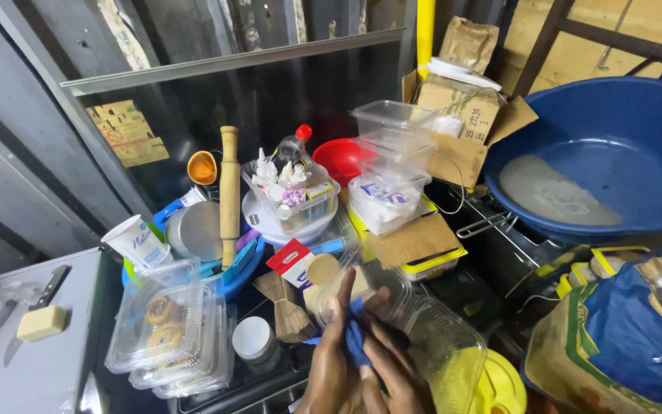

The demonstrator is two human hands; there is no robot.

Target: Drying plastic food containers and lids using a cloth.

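Clear plastic container (415, 322) low in the frame, right of centre, with a blue cloth (355, 337) pressed against its wall. Left hand (331, 360) flat on the cloth, grip spread apart; right hand (392, 376) beside it, grip curled loosely on the cloth. Yellow lid (503, 387) just right. Rolling pin (229, 192) upright at centre left; blue basin (614, 153) at upper right

Single head view, looking steeply down, close over cluttered counter (55, 368).
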